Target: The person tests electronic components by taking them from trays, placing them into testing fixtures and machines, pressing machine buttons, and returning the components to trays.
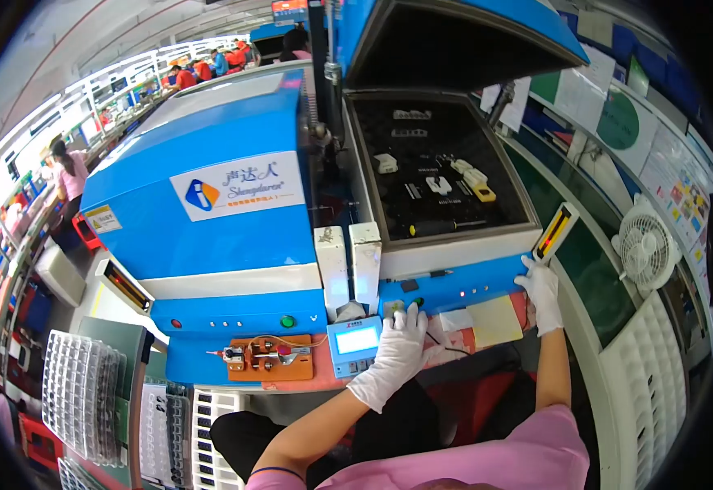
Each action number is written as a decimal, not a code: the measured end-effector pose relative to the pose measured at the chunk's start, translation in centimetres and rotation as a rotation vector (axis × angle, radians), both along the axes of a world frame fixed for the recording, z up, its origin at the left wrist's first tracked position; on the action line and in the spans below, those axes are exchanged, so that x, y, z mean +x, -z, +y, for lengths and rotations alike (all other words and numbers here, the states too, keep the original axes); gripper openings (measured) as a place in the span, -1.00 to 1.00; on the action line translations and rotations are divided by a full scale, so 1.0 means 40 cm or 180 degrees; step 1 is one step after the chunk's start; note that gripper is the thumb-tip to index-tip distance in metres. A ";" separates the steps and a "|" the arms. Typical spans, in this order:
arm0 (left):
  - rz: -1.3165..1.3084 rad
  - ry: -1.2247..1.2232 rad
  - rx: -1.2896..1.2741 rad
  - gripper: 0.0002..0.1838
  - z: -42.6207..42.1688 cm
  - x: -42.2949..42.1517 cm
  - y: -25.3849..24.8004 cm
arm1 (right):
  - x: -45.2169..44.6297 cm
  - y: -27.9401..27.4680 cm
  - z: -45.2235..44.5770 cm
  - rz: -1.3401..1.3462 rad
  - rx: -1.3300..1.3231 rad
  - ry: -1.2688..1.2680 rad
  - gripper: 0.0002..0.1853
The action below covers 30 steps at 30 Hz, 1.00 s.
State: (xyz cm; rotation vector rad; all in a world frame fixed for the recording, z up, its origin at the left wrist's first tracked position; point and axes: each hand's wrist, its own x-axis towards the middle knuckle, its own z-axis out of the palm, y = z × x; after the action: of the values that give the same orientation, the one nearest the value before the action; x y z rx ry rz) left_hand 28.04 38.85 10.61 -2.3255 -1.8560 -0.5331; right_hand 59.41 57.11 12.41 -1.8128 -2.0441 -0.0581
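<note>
My left hand (403,347), in a white glove, rests at the front panel of the blue machine (446,290) with its fingers stretched forward. Its fingertips are at a green button (418,301), just right of a small control box with a lit screen (358,340). At the panel's right end is my right hand (541,292), also gloved, fingers extended against the edge; what lies under them is hidden. Above, the machine's lid (487,41) is raised over a black fixture bed (446,220) holding several white parts (438,185) and a yellow-ended one (484,193).
A second blue machine (209,147) stands closed on the left. An orange fixture board (270,359) lies before it. Stacked clear trays (78,396) sit lower left. A white fan (646,247) and white tray (654,384) are right. A yellow-framed sensor bar (554,233) rises beside my right hand.
</note>
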 end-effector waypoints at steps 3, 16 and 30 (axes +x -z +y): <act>0.0031 -0.0026 0.0003 -0.30 0.021 0.018 0.016 | -0.008 0.000 -0.004 0.0094 -0.0142 0.0185 -0.40; -0.2948 0.0491 0.0117 -0.43 -0.123 -0.071 -0.064 | -0.362 -0.086 -0.297 0.6851 -0.2397 -0.2503 -0.39; -0.5416 -0.1454 0.0515 -0.60 -0.436 -0.260 0.055 | -0.815 0.025 -0.609 0.3849 -0.2802 -0.3712 -0.37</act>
State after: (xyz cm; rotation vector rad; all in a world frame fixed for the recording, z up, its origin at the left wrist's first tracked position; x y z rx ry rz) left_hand 17.65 21.42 8.39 -0.9244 -2.3152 -2.8839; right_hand 26.82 32.75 11.42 -0.2708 -1.7692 1.8981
